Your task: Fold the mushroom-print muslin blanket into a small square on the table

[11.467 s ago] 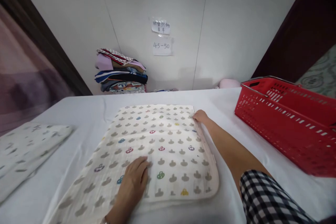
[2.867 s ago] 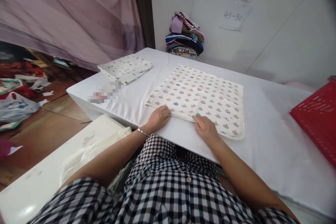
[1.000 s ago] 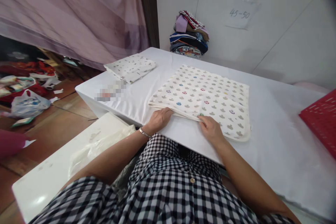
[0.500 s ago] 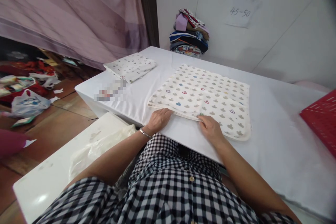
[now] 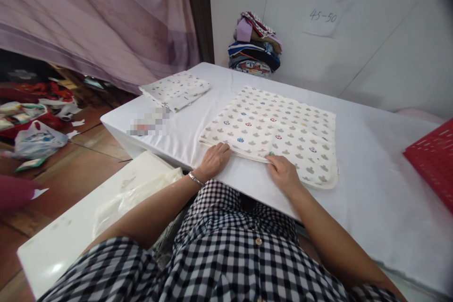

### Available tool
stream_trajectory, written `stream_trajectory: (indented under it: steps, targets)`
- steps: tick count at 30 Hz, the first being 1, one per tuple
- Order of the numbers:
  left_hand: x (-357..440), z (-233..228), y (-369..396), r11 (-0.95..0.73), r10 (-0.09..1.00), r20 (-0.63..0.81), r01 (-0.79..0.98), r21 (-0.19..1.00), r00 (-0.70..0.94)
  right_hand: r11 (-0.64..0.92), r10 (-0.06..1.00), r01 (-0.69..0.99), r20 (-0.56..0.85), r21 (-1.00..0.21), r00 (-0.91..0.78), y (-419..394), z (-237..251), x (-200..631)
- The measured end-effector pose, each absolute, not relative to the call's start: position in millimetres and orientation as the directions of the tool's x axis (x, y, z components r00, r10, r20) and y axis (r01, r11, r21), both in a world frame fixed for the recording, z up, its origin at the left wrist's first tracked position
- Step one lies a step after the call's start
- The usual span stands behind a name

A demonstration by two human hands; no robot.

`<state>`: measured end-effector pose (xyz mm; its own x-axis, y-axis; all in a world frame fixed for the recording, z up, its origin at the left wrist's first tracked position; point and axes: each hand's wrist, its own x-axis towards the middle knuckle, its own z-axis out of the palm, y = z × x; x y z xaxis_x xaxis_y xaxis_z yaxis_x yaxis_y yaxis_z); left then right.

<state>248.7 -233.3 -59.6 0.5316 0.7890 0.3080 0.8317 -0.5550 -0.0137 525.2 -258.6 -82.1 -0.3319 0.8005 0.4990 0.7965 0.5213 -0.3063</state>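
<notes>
A folded white cloth [image 5: 283, 127] with grey cloud-like motifs and small coloured figures lies flat on the white-covered table [image 5: 371, 174] in front of me. My left hand [image 5: 214, 160], a bracelet at its wrist, has its fingers closed over the near edge of the cloth toward the left; the fingertips are partly hidden. Farther right along that same edge, my right hand [image 5: 284, 173] pinches the layers between thumb and fingers. A second white cloth [image 5: 179, 89] with a small scattered print rests at the table's far left, apart from both hands.
A red plastic basket [image 5: 433, 160] stands at the right. Folded clothes are piled in a stack [image 5: 254, 47] against the wall. Beside my left arm is a white bench [image 5: 63, 240] with a clear plastic bag [image 5: 141, 193]. Bags [image 5: 40, 140] lie on the tiled floor.
My left hand has shifted very slightly up onto the cloth's edge. The right hand and the cloth look the same.
</notes>
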Motion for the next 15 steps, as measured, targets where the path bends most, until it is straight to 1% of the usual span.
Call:
stream_trajectory:
  steps: [6, 10, 15]
  targets:
    - [245.4, -60.8, -229.6, -0.596, 0.746, 0.354, 0.803, -0.023, 0.564, 0.519, 0.798, 0.8, 0.507, -0.301, -0.326, -258.1, -83.5, 525.8]
    - [242.5, -61.7, -225.7, -0.608, 0.728, 0.397, 0.794, -0.002, 0.559, 0.526, 0.786, 0.796, 0.53, -0.299, -0.32, -258.1, -84.3, 525.7]
    - [240.4, -59.1, -223.0, -0.652, 0.7, 0.39, 0.758, 0.009, 0.598, 0.523, 0.792, 0.795, 0.52, -0.307, -0.32, -258.2, -83.5, 525.2]
